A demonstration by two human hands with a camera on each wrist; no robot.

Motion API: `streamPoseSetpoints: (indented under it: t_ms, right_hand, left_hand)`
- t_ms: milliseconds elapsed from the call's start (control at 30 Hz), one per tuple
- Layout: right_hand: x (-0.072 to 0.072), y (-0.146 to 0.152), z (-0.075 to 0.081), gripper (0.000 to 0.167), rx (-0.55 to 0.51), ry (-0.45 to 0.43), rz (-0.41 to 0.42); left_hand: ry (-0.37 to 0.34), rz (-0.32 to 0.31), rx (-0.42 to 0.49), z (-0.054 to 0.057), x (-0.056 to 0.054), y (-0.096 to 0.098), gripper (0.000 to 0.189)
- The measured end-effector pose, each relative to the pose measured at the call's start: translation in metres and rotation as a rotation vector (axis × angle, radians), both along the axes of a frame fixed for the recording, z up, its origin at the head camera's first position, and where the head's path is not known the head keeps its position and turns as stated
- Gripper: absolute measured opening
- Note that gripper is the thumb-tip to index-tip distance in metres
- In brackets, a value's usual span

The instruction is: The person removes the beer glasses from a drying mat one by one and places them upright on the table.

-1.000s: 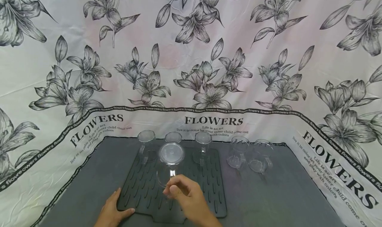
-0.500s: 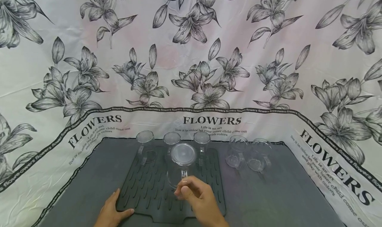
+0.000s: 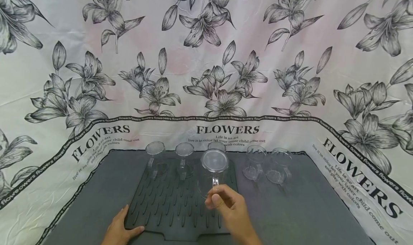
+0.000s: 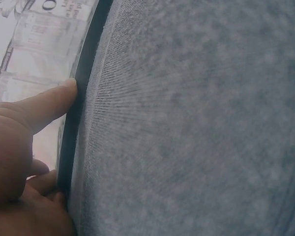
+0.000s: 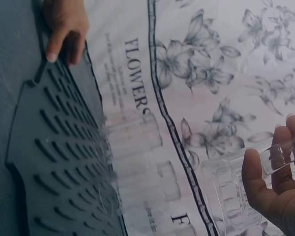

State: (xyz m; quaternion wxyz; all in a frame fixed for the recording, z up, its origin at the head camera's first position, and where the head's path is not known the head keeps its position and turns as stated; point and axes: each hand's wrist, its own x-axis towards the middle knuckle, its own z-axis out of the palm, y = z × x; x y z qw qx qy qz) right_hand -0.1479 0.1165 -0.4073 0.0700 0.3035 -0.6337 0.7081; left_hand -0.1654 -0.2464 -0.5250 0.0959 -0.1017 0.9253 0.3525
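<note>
In the head view my right hand (image 3: pixel 230 209) pinches the handle of a clear glass mug (image 3: pixel 214 162). The mug is bottom-up, raised above the right half of a dark ridged drying mat (image 3: pixel 161 209). Its ribbed wall shows in the right wrist view as a glass mug (image 5: pixel 231 191) beside the curled fingers. My left hand (image 3: pixel 119 227) rests at the mat's front left corner, thumb along the front edge and fingers by the left side. Upside-down mugs stand along the mat's back: a left one (image 3: pixel 155 159), a middle one (image 3: pixel 185 161) and a right one (image 3: pixel 217 145), mostly hidden behind the held mug.
Right of the mat, a glass mug (image 3: pixel 255 162) and another glass mug (image 3: pixel 279 166) stand on the grey tabletop (image 3: pixel 290 209) with their open rims up. A white flower-printed cloth (image 3: pixel 226 94) surrounds the table at the back and sides.
My right hand has carried the upside-down mug rightward over the mat, from in front of the middle mug to in front of the right one. My left hand stays at the mat's corner.
</note>
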Motion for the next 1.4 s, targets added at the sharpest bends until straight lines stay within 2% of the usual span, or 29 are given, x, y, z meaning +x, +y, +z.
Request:
streamPoseSetpoints:
  t_ms: [367, 733, 933, 1233, 1400]
  right_hand:
    - [-0.006, 0.018, 0.002, 0.014, 0.037, 0.035, -0.188]
    - [-0.01, 0.025, 0.001, 0.016, 0.005, 0.097, -0.341]
    - [-0.014, 0.031, 0.004, 0.017, -0.049, 0.153, -0.326]
    - [-0.021, 0.035, 0.003, 0.026, -0.07, 0.37, -0.278]
    - [-0.024, 0.036, 0.002, 0.031, -0.057, 0.443, -0.311]
  left_hand:
    - [-0.004, 0.002, 0.001, 0.003, 0.0, 0.001, 0.125]
    - [0.015, -0.006, 0.007, 0.004, 0.001, 0.001, 0.123]
    - [0.013, -0.002, 0.007, 0.003, 0.001, 0.002, 0.121]
    - [0.023, -0.005, -0.004, 0.003, 0.002, 0.002, 0.125]
    - [0.024, -0.005, -0.006, 0.003, 0.002, 0.002, 0.125]
